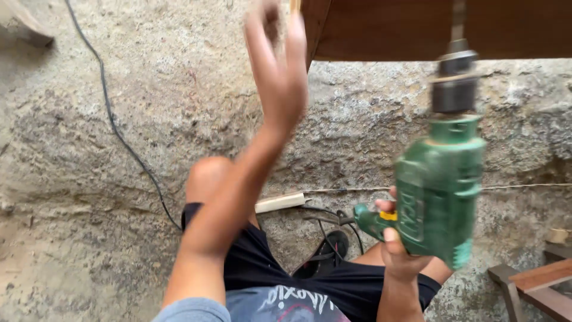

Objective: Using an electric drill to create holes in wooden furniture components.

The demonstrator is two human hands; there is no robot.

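A dark brown wooden board [441, 28] spans the top of the view above the rough grey concrete floor [89, 179], where a thin black cable [113, 122] trails. The right hand [400, 253] grips a green electric drill [440, 185], bit pointing up at the board. The left hand [277, 65] is raised, blurred, fingers spread wide, holding nothing, near the board's edge.

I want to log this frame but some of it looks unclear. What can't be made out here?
- Left hand, head view: motion-blurred, fingertips smeared near the top edge; whether it touches the wooden board cannot be told.
- Drill bit: blurred, tip cut off by the top edge.
- Right hand on the green drill: palm hidden behind the tool.
- Black cable: ends leave view.
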